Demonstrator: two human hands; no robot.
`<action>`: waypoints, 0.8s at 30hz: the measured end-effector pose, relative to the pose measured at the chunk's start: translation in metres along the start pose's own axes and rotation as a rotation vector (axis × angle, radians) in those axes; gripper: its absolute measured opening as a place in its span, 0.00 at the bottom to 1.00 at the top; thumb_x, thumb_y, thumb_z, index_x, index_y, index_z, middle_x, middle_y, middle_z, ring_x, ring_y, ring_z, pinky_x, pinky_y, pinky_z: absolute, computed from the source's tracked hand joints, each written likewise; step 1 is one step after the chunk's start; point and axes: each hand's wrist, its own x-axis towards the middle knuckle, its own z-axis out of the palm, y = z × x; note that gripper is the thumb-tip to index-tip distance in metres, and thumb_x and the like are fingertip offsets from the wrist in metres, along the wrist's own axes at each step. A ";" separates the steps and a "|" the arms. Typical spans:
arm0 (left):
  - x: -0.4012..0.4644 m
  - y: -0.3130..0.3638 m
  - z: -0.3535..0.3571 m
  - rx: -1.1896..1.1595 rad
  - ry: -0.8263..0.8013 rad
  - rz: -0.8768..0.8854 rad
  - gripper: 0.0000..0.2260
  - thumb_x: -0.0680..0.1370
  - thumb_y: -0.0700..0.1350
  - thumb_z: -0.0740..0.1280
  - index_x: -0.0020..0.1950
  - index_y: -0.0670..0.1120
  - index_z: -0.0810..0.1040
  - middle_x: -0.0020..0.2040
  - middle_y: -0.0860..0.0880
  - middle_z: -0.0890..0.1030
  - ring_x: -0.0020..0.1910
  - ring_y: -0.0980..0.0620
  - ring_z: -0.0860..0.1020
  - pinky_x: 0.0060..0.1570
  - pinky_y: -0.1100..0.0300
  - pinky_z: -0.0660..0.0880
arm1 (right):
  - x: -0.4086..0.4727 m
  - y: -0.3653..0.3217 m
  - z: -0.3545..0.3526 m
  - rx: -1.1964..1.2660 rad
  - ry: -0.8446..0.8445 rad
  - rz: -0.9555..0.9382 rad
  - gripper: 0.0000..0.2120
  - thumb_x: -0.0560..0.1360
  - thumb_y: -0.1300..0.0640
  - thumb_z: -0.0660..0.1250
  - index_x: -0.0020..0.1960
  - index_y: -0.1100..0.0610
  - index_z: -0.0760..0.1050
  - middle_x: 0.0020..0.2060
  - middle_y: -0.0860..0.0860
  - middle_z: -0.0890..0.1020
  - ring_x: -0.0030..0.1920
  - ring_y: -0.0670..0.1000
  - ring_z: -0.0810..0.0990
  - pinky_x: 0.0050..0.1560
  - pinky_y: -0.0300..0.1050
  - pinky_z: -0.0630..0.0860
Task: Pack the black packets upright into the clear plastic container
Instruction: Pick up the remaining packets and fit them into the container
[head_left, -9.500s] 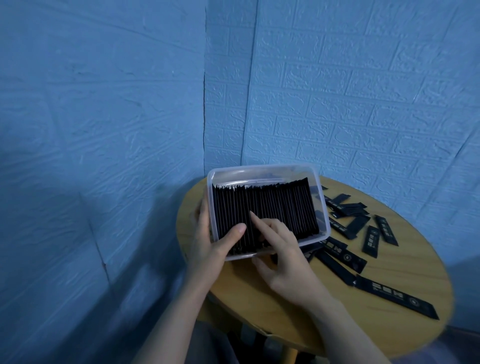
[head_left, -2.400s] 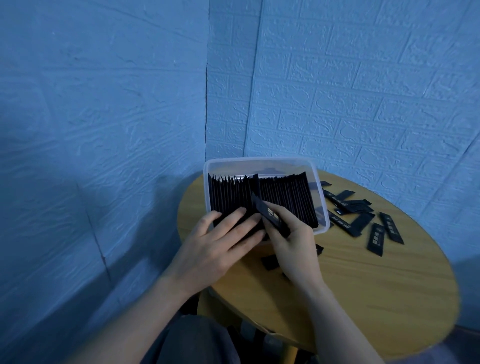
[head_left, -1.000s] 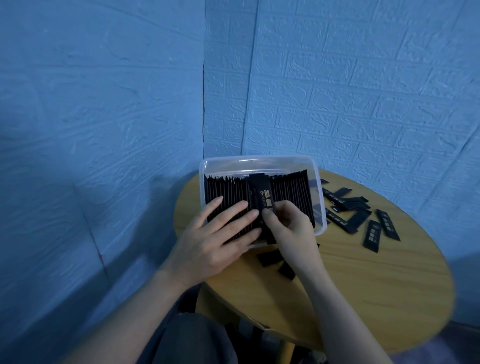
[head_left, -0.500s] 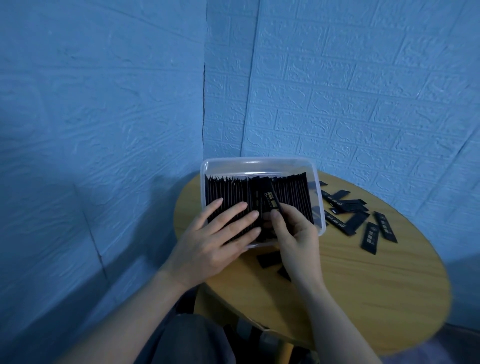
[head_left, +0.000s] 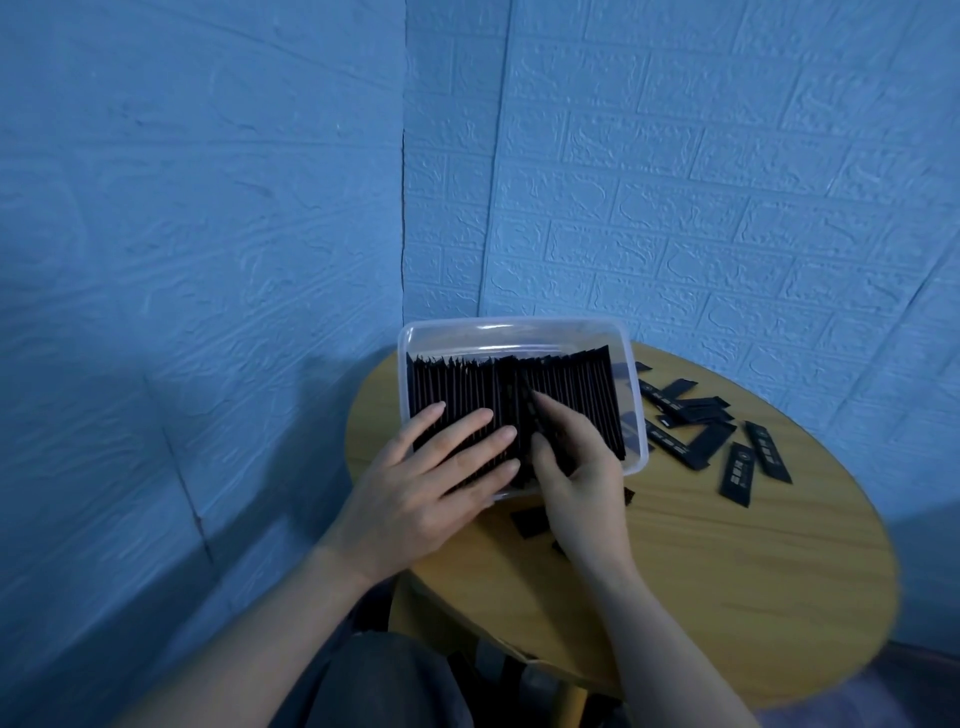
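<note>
The clear plastic container (head_left: 511, 332) stands at the far left of the round wooden table (head_left: 727, 545). A dense row of black packets (head_left: 576, 387) stands upright inside it. My left hand (head_left: 431, 488) lies flat with straight fingers on the left part of the row and presses it. My right hand (head_left: 576, 467) pinches one black packet (head_left: 535, 415) that sits edge-down in a gap in the middle of the row. Several loose black packets (head_left: 691, 421) lie flat to the right of the container.
Blue textured walls meet in a corner just behind the container. A couple of loose packets (head_left: 530, 522) lie on the table in front of the container, partly under my right wrist. My lap shows below the table's near edge.
The packet in my right hand has turned from flat-facing to edge-on and has sunk into the gap in the row. My left hand has stayed flat on the left part of the row.
</note>
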 end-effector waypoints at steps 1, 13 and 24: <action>0.000 0.000 0.000 0.001 -0.002 -0.001 0.13 0.82 0.47 0.66 0.65 0.48 0.80 0.70 0.47 0.74 0.72 0.45 0.70 0.70 0.43 0.65 | 0.000 0.000 0.000 -0.029 -0.031 -0.021 0.19 0.78 0.64 0.64 0.66 0.49 0.73 0.53 0.42 0.79 0.56 0.40 0.77 0.55 0.33 0.73; 0.004 0.002 -0.001 0.007 0.008 -0.032 0.13 0.82 0.45 0.65 0.65 0.45 0.80 0.68 0.45 0.76 0.69 0.45 0.73 0.64 0.43 0.73 | 0.000 0.001 -0.001 -0.041 -0.083 -0.030 0.18 0.79 0.61 0.64 0.67 0.49 0.73 0.49 0.44 0.80 0.52 0.43 0.79 0.51 0.34 0.75; 0.014 0.005 -0.007 0.012 0.018 -0.021 0.15 0.76 0.45 0.65 0.59 0.43 0.83 0.61 0.46 0.81 0.62 0.47 0.79 0.59 0.48 0.78 | 0.013 0.006 -0.015 -0.177 -0.257 -0.053 0.18 0.77 0.54 0.67 0.67 0.50 0.73 0.50 0.42 0.79 0.50 0.43 0.78 0.50 0.40 0.77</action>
